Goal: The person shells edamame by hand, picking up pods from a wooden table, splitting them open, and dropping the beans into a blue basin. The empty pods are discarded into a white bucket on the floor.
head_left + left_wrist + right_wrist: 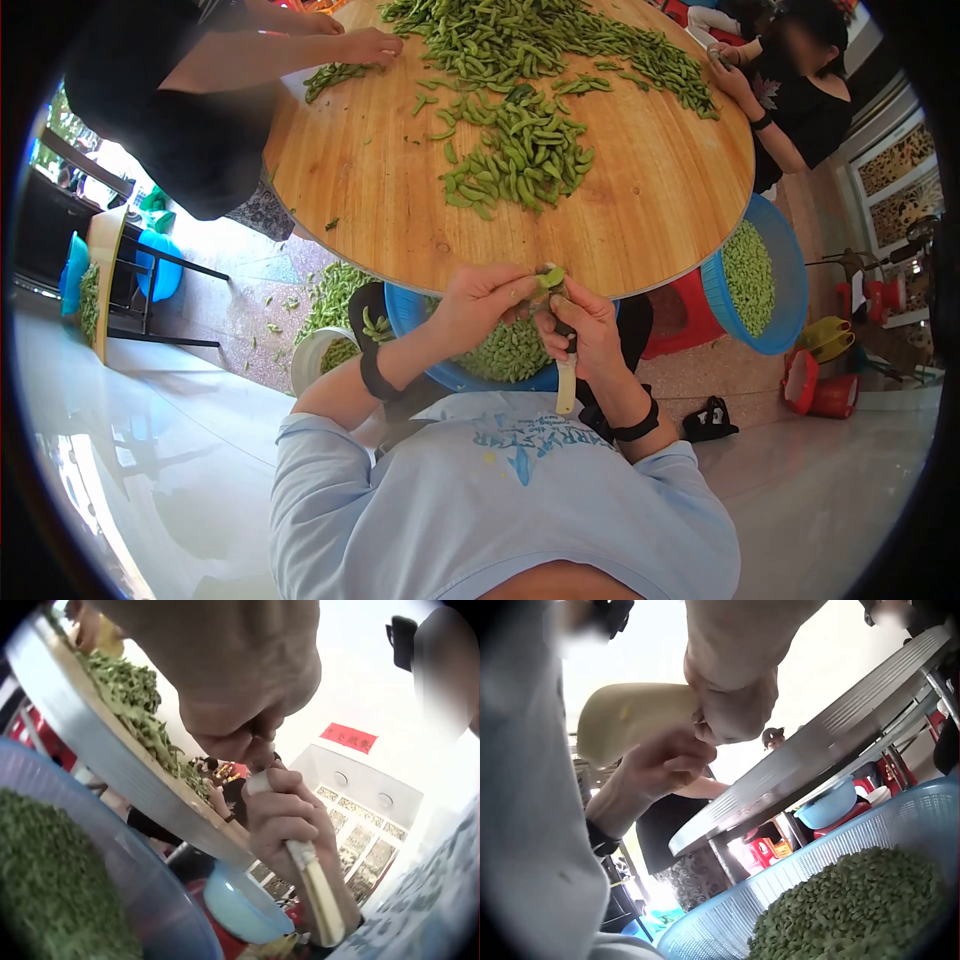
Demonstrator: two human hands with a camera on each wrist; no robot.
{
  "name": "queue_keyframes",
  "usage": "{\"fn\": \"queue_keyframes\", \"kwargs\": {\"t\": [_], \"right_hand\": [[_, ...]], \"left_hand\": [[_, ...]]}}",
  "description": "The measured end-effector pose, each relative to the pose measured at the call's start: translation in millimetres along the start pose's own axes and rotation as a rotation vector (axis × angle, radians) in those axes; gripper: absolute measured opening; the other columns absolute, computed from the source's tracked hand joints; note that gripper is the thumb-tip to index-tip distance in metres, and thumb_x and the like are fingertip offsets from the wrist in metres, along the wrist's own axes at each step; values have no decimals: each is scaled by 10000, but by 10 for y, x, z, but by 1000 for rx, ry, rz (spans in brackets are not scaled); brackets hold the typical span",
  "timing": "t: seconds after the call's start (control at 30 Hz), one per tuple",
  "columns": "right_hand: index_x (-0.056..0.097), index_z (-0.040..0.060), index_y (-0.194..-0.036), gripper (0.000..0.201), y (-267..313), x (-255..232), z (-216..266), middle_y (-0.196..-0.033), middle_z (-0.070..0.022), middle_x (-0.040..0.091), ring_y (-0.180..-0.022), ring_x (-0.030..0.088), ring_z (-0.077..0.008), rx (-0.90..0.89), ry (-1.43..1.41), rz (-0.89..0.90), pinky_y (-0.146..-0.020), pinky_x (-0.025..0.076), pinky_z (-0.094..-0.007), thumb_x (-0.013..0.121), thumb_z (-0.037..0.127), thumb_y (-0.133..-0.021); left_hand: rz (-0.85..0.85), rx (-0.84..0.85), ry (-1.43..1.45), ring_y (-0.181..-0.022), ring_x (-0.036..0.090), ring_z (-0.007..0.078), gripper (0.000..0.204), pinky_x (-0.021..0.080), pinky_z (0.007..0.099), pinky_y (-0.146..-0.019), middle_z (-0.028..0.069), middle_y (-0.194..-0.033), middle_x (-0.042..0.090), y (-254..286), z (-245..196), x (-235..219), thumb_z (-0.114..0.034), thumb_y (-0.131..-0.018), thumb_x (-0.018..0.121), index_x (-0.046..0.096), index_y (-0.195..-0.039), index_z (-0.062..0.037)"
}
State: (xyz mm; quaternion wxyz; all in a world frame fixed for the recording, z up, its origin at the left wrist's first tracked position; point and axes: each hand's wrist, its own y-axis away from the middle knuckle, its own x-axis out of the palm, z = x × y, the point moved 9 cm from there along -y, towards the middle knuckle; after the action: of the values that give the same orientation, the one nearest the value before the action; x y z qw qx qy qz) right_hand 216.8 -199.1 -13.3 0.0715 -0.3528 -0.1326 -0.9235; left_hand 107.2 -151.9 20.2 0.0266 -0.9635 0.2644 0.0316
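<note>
Just off the near table edge, my two hands meet over a blue basin (403,312) of shelled green beans (508,352). My left hand (480,308) pinches a green bean pod (551,277) between thumb and fingers. Opposite it, my right hand (592,330) grips a cream-handled tool (567,385), its handle pointing back toward my shirt. Fingers hide the tool's working end. A white wrap (259,782) covers one right-hand finger in the left wrist view. Seen from the right wrist, the basket-like basin (727,904) has slotted walls.
Green pods (520,160) lie heaped on the round wooden table (370,190). Other people work at its left and right sides. Another blue basin (785,300) of beans stands at right. Pods (335,295) litter the floor at left beside a white bucket (308,358).
</note>
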Motion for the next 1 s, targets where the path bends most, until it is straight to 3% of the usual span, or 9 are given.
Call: {"fn": "queue_keyframes", "kwargs": {"t": [0.03, 0.07, 0.17, 0.23, 0.33, 0.5, 0.67, 0.87, 1.0], "right_hand": [[530, 12, -1203, 273, 1, -20, -20, -720, -64, 537, -491, 412, -74, 0, 0, 0, -385, 329, -212, 469, 93, -950], [524, 4, -1214, 286, 3, -45, -19, -725, -58, 545, -499, 430, -73, -43, 88, 19, -403, 339, -204, 480, 80, -942], [516, -15, -1219, 311, 48, -112, 0, -742, -53, 559, -541, 483, -87, -168, 391, -80, -457, 385, -208, 521, 49, -915], [515, -25, -1214, 325, 64, -187, 65, -754, -55, 567, -575, 518, -104, -254, 608, -198, -494, 420, -221, 550, 32, -896], [503, -41, -1200, 378, 95, -71, 243, -822, -96, 576, -671, 574, -176, -508, 938, -193, -596, 471, -270, 612, 5, -841], [514, -42, -1054, 320, 217, 245, 310, -902, -185, 537, -710, 569, -324, -811, 1305, -52, -620, 473, -339, 618, -36, -752], [497, -37, -943, 253, 189, 88, 158, -830, -192, 497, -678, 550, -352, -701, 1339, -54, -560, 454, -370, 593, -70, -711], [485, -20, -886, 240, 219, 225, 23, -786, -175, 482, -651, 545, -351, -756, 1436, 14, -532, 440, -388, 597, -81, -683], [479, -14, -868, 256, 225, 262, -95, -767, -166, 474, -636, 535, -361, -737, 1481, 104, -525, 431, -393, 613, -80, -660]], "left_hand": [[-6, -243, 270, -620, 564, 133, 221, 470, 295, -566, 132, -745, 613, 45, 248, 40, -122, -864, 633, 631, -1042, 9], [-6, -243, 270, -620, 564, 133, 221, 470, 295, -566, 132, -745, 613, 66, 288, 58, -122, -864, 633, 631, -1042, 9], [-18, -160, 41, -604, 574, 184, 210, 465, 315, -564, 144, -743, 608, 151, 290, 95, -120, -861, 631, 628, -1018, 18], [-58, 110, -243, -608, 581, 296, 148, 455, 355, -555, 173, -737, 587, 190, 18, 123, -83, -857, 602, 605, -965, 19], [-70, 269, -413, -646, 558, 387, 68, 440, 400, -550, 202, -730, 559, 263, -143, 176, -42, -852, 564, 566, -895, 10], [-46, 217, -370, -664, 571, 375, 69, 446, 395, -563, 191, -737, 564, 338, -27, 214, -39, -845, 564, 563, -899, 5], [9, 165, -425, -646, 587, 318, 103, 453, 349, -566, 183, -714, 566, 408, 73, 269, -61, -841, 567, 588, -908, 13], [-110, -125, -84, -587, 554, 272, 96, 433, 366, -553, 197, -637, 530, 342, 645, 172, -29, -803, 488, 559, -811, 35], [-45, -82, -368, -669, 557, 389, 89, 438, 425, -593, 241, -692, 546, 351, 671, 245, -21, -770, 477, 547, -789, 32]]}}
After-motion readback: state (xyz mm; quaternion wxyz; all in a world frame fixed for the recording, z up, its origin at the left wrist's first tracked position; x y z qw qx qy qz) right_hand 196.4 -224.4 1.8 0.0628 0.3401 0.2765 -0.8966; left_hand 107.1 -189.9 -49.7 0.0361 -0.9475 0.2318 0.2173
